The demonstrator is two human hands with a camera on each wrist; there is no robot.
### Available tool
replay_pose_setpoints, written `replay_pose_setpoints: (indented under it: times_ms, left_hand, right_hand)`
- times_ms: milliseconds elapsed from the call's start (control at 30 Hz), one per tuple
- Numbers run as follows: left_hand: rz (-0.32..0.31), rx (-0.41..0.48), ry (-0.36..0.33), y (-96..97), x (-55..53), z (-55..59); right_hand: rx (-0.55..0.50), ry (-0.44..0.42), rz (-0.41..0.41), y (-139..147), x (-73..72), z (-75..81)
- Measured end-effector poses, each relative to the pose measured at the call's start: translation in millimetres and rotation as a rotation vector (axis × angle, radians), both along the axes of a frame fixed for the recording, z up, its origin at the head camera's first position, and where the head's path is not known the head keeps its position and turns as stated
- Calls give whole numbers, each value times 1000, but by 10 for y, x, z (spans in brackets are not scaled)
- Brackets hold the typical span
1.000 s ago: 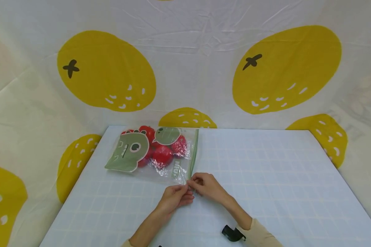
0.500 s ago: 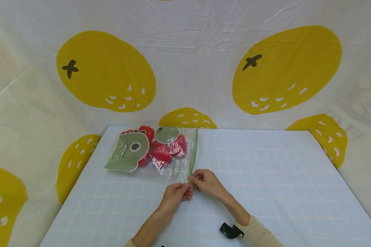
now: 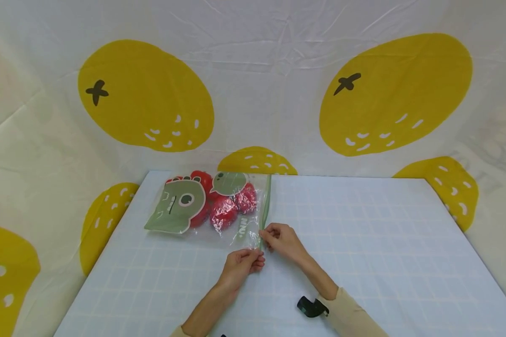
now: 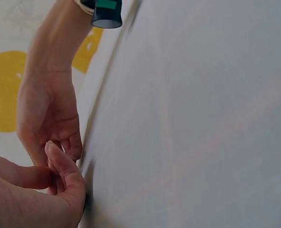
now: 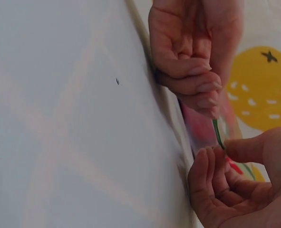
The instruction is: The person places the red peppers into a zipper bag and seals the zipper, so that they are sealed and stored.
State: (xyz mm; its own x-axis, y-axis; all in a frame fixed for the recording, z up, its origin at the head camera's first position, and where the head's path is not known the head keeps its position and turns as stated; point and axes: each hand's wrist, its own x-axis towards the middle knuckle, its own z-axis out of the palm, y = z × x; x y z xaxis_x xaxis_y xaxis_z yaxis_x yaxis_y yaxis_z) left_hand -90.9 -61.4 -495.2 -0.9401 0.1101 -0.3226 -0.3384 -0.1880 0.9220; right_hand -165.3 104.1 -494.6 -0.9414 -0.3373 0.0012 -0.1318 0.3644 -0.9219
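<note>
A clear zip bag (image 3: 232, 238) with green cartoon prints lies on its side at the table's back left, its green zip edge (image 3: 266, 201) facing right. Several red tomatoes (image 3: 223, 213) show through the plastic. My left hand (image 3: 239, 267) pinches the near corner of the bag at the zip end. Just beyond it, my right hand (image 3: 283, 241) pinches the green strip between thumb and forefinger. In the right wrist view a short length of green strip (image 5: 218, 133) runs between the two hands. The left wrist view hides the bag behind the fingers.
A pale checked cloth covers the table (image 3: 362, 243). Behind it hangs a white curtain (image 3: 265, 84) with yellow fruit prints. A black wrist camera (image 3: 312, 307) sits at the right sleeve (image 3: 352, 311).
My right hand has slid away from me along the zip edge, opening a gap from my left hand. The left hand stays at the corner, and the bag has barely moved.
</note>
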Motion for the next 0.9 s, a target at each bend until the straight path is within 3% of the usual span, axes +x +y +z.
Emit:
replay_pose_setpoints:
  times_ms: [467,900]
  left_hand:
    - [-17,-23,-4,-25,-6,14]
    - [-23,-16,-7,-18,-24,8]
  right_hand:
    - [-16,-12,-92,-51,-141,33]
    - [-43,-10,-202,-99,-367,59]
